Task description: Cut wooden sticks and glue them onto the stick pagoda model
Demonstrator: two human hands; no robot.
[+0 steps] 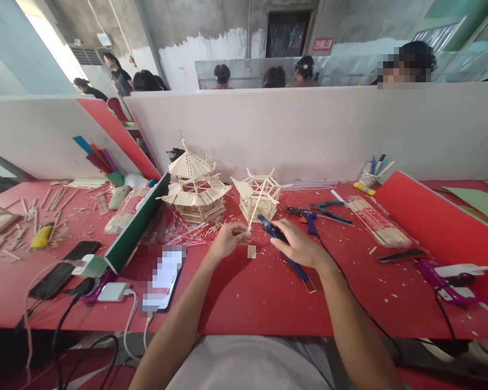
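Observation:
My left hand [228, 239] pinches the lower end of a thin wooden stick [257, 207], which slants up to the right. In my right hand [299, 242] is a blue-handled cutter [296, 266]; its head points toward the stick, and I cannot tell whether they touch. A small panel of sticks [251, 252] lies on the red table [248, 303] just below my left fingertips. Behind my hands stands a partly roofed stick frame [264, 197]. To its left is a two-tiered stick pavilion [193, 184].
A glue gun [308, 218] and green-handled pliers [329, 208] lie to the right. Farther right are bagged sticks [378, 222] and a power strip [447, 281]. A lit phone [163, 279] lies left, beside a green divider [136, 225]. Several people sit beyond the white partition [309, 124].

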